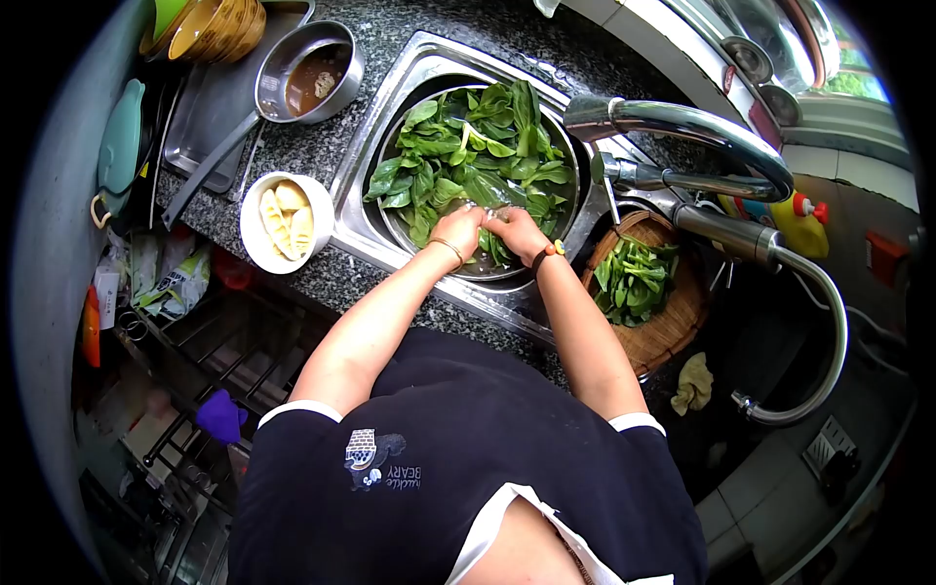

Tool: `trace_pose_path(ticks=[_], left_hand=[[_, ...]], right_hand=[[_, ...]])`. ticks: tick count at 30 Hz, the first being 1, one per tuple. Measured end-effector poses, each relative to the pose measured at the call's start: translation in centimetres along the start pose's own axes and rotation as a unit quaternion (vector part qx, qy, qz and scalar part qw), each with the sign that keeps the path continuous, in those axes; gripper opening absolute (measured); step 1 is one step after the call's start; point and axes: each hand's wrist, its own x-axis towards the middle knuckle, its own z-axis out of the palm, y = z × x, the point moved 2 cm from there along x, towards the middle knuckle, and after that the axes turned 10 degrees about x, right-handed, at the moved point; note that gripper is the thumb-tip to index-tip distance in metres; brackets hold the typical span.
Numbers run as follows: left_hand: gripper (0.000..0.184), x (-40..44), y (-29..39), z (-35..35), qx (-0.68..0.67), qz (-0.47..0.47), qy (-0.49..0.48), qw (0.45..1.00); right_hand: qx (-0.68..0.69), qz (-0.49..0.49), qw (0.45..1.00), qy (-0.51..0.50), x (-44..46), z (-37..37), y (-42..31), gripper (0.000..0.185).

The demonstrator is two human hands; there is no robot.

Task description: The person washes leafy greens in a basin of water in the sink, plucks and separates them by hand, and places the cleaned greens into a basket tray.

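A round metal basin (577, 185) sits in the steel sink, full of dark green leafy greens (458, 146) with pale stems. Over its near side, my left hand (458, 230) and my right hand (517, 234) meet at the fingertips. Both are closed, with thumbs close together, on a leafy green (486, 187) whose lower part my fingers hide. Some water shows below my hands at the basin's near edge. To the right, a woven basket (673, 322) holds more leafy greens (634, 278), apart from my right hand.
The faucet (702, 122) arches over the sink's right side. Left of the sink (356, 185) stand a white bowl (255, 239) of pale yellow pieces and a saucepan (353, 73) with brown liquid. Its handle points toward the counter's front edge. Stacked bowls (210, 34) stand at the far left.
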Motion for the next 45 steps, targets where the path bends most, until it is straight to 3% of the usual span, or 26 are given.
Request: trace_pose_path(ticks=[3, 5, 7, 9, 11, 13, 15, 17, 19, 21, 22, 24, 27, 29, 30, 31, 32, 35, 38, 40, 41, 42, 44, 45], left_hand=[[0.011, -0.1, 0.0, 0.1, -0.011, 0.030, 0.010, 0.999], [0.012, 0.2, -0.6, -0.1, -0.007, 0.026, 0.021, 0.999], [0.013, 0.5, -0.7, -0.2, 0.001, 0.019, 0.006, 1.000], [0.013, 0.4, 0.5, -2.1, 0.048, -0.124, -0.058, 0.989], [0.014, 0.6, 0.3, -2.0, 0.048, -0.107, -0.082, 0.990], [0.021, 1.0, -0.5, -0.5, 0.044, -0.026, -0.012, 0.999], [0.023, 0.9, -0.7, -0.9, 0.038, -0.011, -0.003, 0.999], [0.021, 0.9, -0.9, -0.9, 0.012, -0.074, -0.090, 0.993], [0.018, 0.8, -1.1, -1.2, -0.057, -0.108, -0.097, 0.988], [0.015, 0.6, -1.7, -0.7, -0.252, -0.099, -0.132, 0.953], [0.015, 0.4, -2.1, -0.5, -0.252, -0.099, -0.133, 0.953], [0.014, -0.2, -0.9, -2.6, -0.374, -0.090, -0.142, 0.912], [0.014, -0.9, 0.1, -4.8, -0.444, -0.096, -0.099, 0.886], [0.015, -1.0, 0.2, -5.7, -0.443, -0.084, -0.064, 0.890], [0.015, -1.0, 0.1, -6.2, -0.442, -0.073, -0.030, 0.894], [0.015, -1.0, 0.0, -6.6, -0.442, -0.074, -0.026, 0.893], [0.015, -0.9, -0.2, -6.9, -0.386, -0.072, -0.018, 0.919], [0.015, -0.8, 0.3, -7.2, -0.312, -0.040, 0.019, 0.949], [0.014, -0.1, 2.4, -7.2, -0.374, -0.025, -0.040, 0.926], [0.013, 0.3, 3.0, -7.1, -0.450, -0.038, -0.030, 0.892], [0.014, 0.4, 3.0, -7.1, -0.487, -0.060, -0.033, 0.871], [0.014, 0.4, 2.7, -6.9, -0.486, -0.059, -0.033, 0.871], [0.019, 0.2, 2.0, -6.6, -0.202, 0.025, -0.022, 0.979], [0.024, -0.3, 2.1, -6.5, -0.103, 0.059, -0.062, 0.991]], right_hand=[[-0.054, -0.028, 0.998, -0.032, 0.4, -0.3, 0.5, 0.017], [-0.137, -0.002, 0.990, 0.032, 0.7, -0.7, 1.0, 0.017], [-0.207, -0.036, 0.977, 0.036, 0.7, -0.5, 1.1, 0.019], [-0.374, -0.225, 0.890, -0.128, -0.1, 1.2, 0.2, 0.025], [-0.442, -0.191, 0.867, -0.128, -1.2, 1.6, -0.9, 0.024], [-0.482, -0.139, 0.865, 0.005, -1.0, 0.9, -1.6, 0.020], [-0.532, -0.132, 0.836, -0.036, -0.7, 1.1, -1.5, 0.017], [-0.575, -0.105, 0.791, -0.180, -1.7, 1.4, -1.1, 0.029], [-0.602, -0.064, 0.768, -0.210, -3.1, 1.8, -2.5, 0.037], [-0.540, -0.022, 0.823, -0.176, -3.9, 1.6, -3.2, 0.037], [-0.516, 0.008, 0.840, -0.169, -3.6, 1.4, -2.9, 0.037], [-0.530, -0.018, 0.826, -0.190, -4.5, 2.0, -3.0, 0.035], [-0.521, -0.067, 0.817, -0.238, -3.8, 2.1, -1.2, 0.025], [-0.451, -0.193, 0.849, -0.198, -3.5, 1.8, -1.4, 0.019], [-0.398, -0.195, 0.881, -0.168, -3.4, 1.4, -1.9, 0.016], [-0.325, -0.115, 0.929, -0.132, -3.4, 0.7, -2.3, 0.013], [-0.207, -0.104, 0.968, -0.095, -3.6, 0.2, -2.6, 0.011], [0.046, -0.116, 0.992, -0.020, -4.3, -0.3, -3.6, 0.006], [0.065, -0.123, 0.989, -0.038, -5.0, 0.4, -4.8, 0.006], [-0.097, -0.196, 0.976, 0.007, -5.1, 0.3, -5.4, 0.009], [-0.105, -0.247, 0.963, 0.035, -5.4, 0.2, -5.6, 0.014], [-0.066, -0.230, 0.970, 0.051, -4.9, -0.3, -5.1, 0.017], [-0.023, -0.192, 0.978, 0.084, -4.5, -1.5, -4.6, 0.026], [0.022, -0.168, 0.982, 0.082, -4.2, -1.8, -4.2, 0.025]])
